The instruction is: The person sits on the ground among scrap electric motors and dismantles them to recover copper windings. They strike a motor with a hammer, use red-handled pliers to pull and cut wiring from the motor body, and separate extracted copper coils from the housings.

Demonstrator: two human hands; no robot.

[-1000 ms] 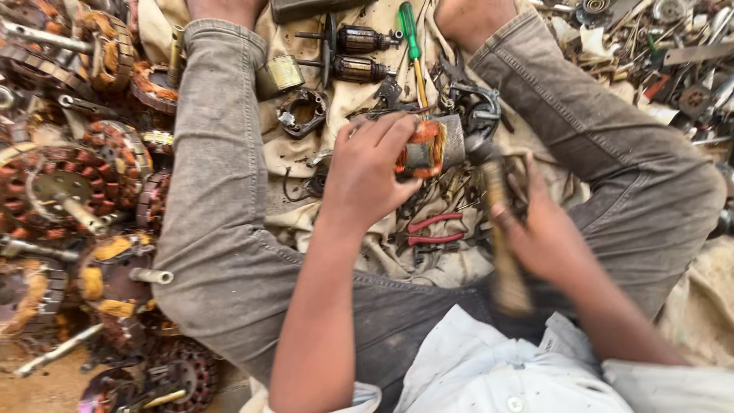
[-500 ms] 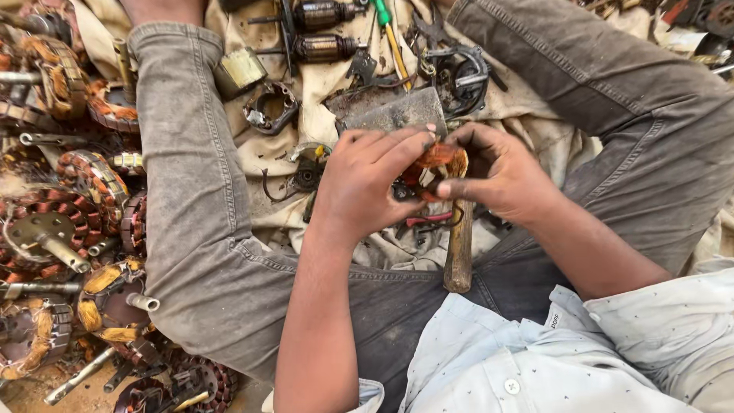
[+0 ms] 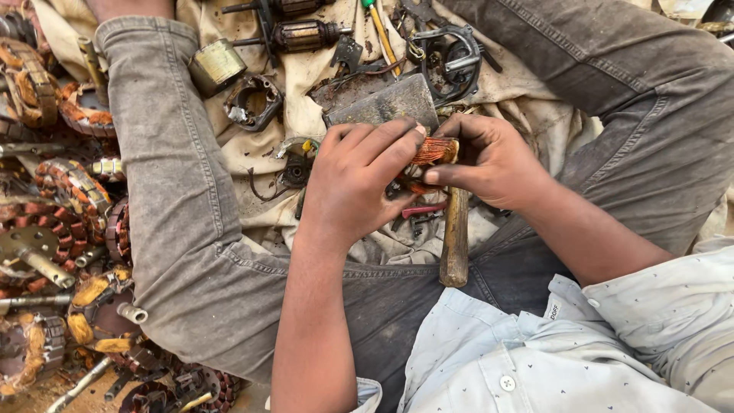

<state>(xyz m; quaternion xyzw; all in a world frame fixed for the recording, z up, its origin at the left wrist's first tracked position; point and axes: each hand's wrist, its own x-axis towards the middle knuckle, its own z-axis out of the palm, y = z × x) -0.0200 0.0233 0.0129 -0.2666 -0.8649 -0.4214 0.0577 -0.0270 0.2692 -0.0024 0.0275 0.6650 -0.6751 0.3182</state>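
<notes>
View from the head camera, looking down at a seated person's lap and spread legs. The left hand [image 3: 355,183] is curled over a small copper-wound motor part [image 3: 434,151], its fingers closed across the top of the orange windings. The right hand [image 3: 493,160] meets it from the right, thumb and fingers pinched on the same part, so that both hands grip it together at the centre of the view, just above the lap. A wooden hammer handle [image 3: 456,239] runs down from beneath the right hand toward the near edge of the lap; whether the right hand also holds it cannot be told. Just beyond the hands lies a flat grey metal block [image 3: 386,103] on a stained cloth [image 3: 306,73] spread on the floor between the legs. Farther off on the cloth: two motor armatures [image 3: 304,34], a brass-coloured cylinder [image 3: 216,65] beside the left leg [image 3: 172,153], a dark ring-shaped housing [image 3: 254,101], a green-and-yellow-handled screwdriver [image 3: 380,34], and a round metal bracket [image 3: 453,53]. To the left of the left leg, a heap of copper-wound stators [image 3: 53,214] covers the floor. The right leg [image 3: 634,99] bounds the scene at right.
</notes>
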